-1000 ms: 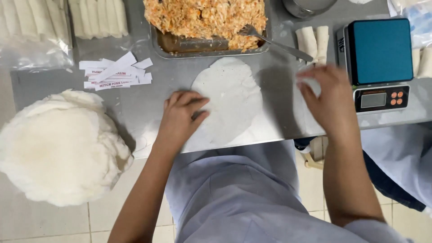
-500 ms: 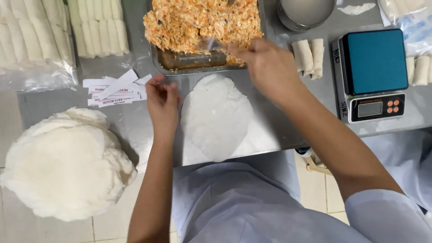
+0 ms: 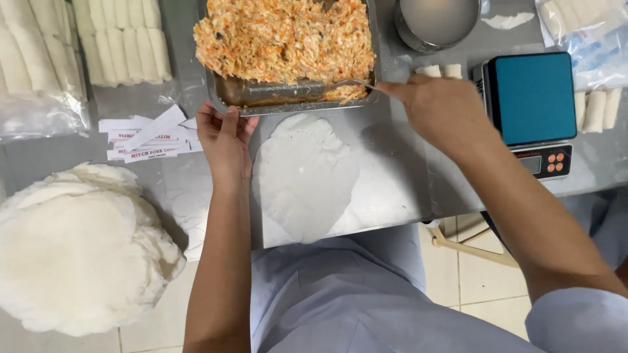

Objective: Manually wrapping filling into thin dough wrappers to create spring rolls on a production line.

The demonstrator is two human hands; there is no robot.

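A thin round white wrapper [image 3: 304, 176] lies flat on the steel table in front of me. Just beyond it stands a metal tray [image 3: 229, 91] heaped with orange shredded filling [image 3: 284, 39]. My left hand [image 3: 224, 140] grips the tray's near left corner. My right hand [image 3: 438, 104] holds the handle of a fork [image 3: 340, 83] whose tines dig into the filling at the tray's near edge.
A tall stack of white wrappers [image 3: 78, 248] sits at the left. Paper labels [image 3: 147, 137] lie beside the tray. Bagged finished rolls [image 3: 78, 46] line the far left. A blue digital scale [image 3: 533, 104], a steel bowl [image 3: 438, 19] and more rolls [image 3: 595, 108] are at the right.
My left hand left the wrapper and took hold of the tray's corner. My right hand came over from beside the scale, grasped the fork and pulled back to its handle end.
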